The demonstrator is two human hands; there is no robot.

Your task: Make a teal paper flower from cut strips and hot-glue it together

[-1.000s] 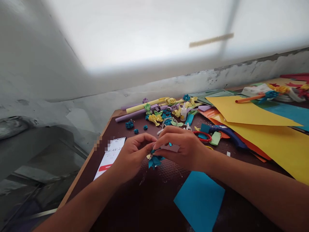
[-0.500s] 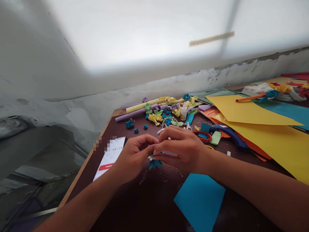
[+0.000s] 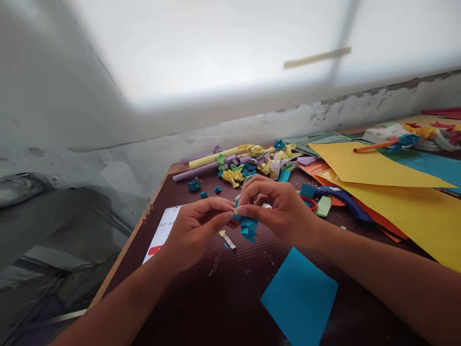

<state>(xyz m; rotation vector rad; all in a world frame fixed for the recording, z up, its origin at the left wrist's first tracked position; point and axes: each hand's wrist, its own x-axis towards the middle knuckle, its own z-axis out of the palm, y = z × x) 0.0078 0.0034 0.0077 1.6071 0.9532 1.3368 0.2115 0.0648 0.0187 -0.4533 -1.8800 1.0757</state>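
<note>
Between my two hands, above the dark table, is a small blue paper piece (image 3: 248,229) with folded, jagged ends. My left hand (image 3: 201,222) is closed, thumb and fingertips pinching its left edge. From the other side, my right hand (image 3: 279,204) grips its upper part; the fingers hide some of it. A short white paper strip (image 3: 228,239) with a yellowish end lies on the table just below. Nearer to me lies a flat blue paper sheet (image 3: 299,295). Small blue paper flowers (image 3: 193,185) sit beyond my left hand.
A phone (image 3: 163,228) showing a timer lies partly behind my left hand. Paper rolls (image 3: 201,171), yellow paper flowers (image 3: 232,178) and a glue bottle (image 3: 274,168) crowd the far side. To the right are red-handled scissors (image 3: 310,203), a dark blue tool (image 3: 355,206) and yellow sheets (image 3: 406,206).
The blue paper piece has risen and moved slightly right in my hands, showing more of itself. My right hand has shifted a little right. The white strip is now uncovered on the table.
</note>
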